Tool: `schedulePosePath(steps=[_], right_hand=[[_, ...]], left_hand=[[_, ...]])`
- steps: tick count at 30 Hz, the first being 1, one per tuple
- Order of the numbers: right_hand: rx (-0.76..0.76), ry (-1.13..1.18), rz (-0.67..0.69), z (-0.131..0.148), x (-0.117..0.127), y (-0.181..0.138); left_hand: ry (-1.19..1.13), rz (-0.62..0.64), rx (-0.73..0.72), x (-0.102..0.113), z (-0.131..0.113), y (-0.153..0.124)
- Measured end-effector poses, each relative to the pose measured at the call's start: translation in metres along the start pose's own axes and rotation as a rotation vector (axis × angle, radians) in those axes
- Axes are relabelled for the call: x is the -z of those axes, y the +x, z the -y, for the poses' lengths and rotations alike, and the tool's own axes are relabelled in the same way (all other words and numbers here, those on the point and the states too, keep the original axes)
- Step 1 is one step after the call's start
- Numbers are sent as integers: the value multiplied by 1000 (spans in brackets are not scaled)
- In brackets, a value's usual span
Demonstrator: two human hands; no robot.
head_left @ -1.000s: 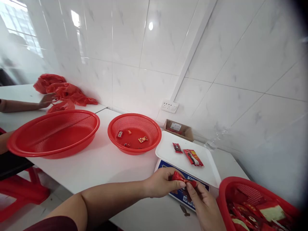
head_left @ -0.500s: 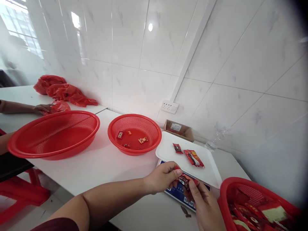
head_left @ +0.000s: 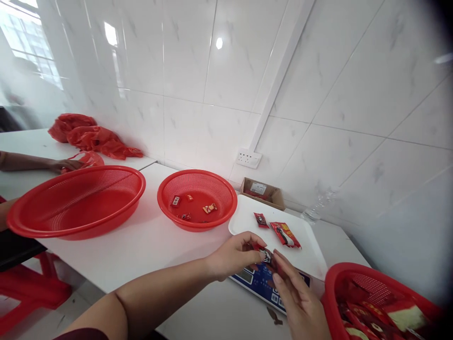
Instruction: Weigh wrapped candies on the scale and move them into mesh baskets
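A small red-and-dark packet (head_left: 266,255) is pinched in the fingers of the person's left hand (head_left: 234,257), above the blue panel of a weighing scale (head_left: 261,283); the right hand (head_left: 300,300) is just beside it, thumb and fingers parted. The scale's white pan (head_left: 244,217) carries two more red packets, one small (head_left: 261,220), one larger (head_left: 286,235). The scale stands on a white surface (head_left: 155,245) against a glossy, grey-veined tiled wall (head_left: 191,56) with a socket plate (head_left: 248,158). Three red plastic baskets share the surface; the right-hand basket (head_left: 331,288), full of packets, runs into the dark picture edge. At far left, a co-worker's hand (head_left: 69,165) touches red plastic film (head_left: 90,158), the body cut off. The hands partly cover the panel's white Chinese characters; the label (head_left: 258,188) on a cardboard box (head_left: 278,202) is too small to read.
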State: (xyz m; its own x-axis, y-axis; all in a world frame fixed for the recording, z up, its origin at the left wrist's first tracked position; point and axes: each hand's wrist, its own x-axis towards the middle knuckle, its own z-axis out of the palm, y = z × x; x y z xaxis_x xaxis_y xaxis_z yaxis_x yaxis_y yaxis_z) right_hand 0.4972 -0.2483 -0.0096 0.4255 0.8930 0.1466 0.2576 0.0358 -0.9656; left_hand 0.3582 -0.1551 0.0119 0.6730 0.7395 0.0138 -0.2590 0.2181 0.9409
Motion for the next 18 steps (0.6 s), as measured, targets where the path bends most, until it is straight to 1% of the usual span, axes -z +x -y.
schedulePosePath(steps=[2, 3, 6, 9, 11, 13, 15, 18], right_hand=[[-103, 160, 30, -3, -1, 1], [-134, 227, 22, -4, -2, 2], [-182, 304, -38, -6, -5, 4], [-176, 249, -28, -5, -9, 6], [-119, 229, -24, -4, -10, 8], [-64, 213, -42, -3, -8, 13], [-32, 160, -95, -5, -3, 23], [5, -62, -226, -10, 6, 45]], left_hand=[[1, -9, -21, 1, 3, 1], [15, -4, -35, 2, 5, 1], [54, 35, -96, 2, 12, 1], [38, 90, -151, 0, 14, -1], [26, 95, -180, -1, 11, -3], [41, 47, -190, 0, 9, -5], [84, -23, -171, 3, 9, -5], [159, -61, -119, 6, 17, -7]])
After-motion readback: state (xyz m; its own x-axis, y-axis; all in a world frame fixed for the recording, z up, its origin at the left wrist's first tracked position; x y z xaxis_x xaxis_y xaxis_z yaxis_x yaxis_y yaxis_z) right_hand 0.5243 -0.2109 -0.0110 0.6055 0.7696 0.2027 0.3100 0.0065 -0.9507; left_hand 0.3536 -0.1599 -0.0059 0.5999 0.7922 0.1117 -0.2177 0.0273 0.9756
